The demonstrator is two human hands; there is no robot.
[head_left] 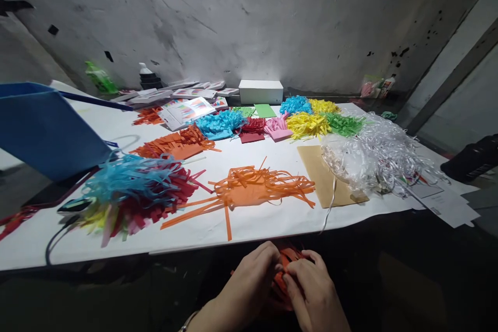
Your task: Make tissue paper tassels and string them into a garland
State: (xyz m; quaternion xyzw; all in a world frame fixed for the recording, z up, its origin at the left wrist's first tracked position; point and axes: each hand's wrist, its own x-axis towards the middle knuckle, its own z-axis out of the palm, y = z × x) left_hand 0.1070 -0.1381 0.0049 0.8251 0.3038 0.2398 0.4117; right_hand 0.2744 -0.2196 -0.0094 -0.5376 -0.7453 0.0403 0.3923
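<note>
Below the table's front edge, my left hand (252, 276) and my right hand (313, 284) are close together, fingers curled in on a red-orange paper tassel (288, 255). Its strips show between and under the hands; the fingertips partly hide where they pinch. On the table straight ahead lies an orange fringed paper sheet (246, 194) with loose strips trailing left and right. To its left is a heap of blue, red, yellow and pink paper tassels (136, 181).
A blue bin (46, 129) stands at the left, near a phone (75, 205) with a cable. A brown envelope (311, 166) and a white ribbon pile (377, 150) lie at the right. Along the back are coloured tassels (221, 123), flat packs (190, 110) and a white box (260, 92).
</note>
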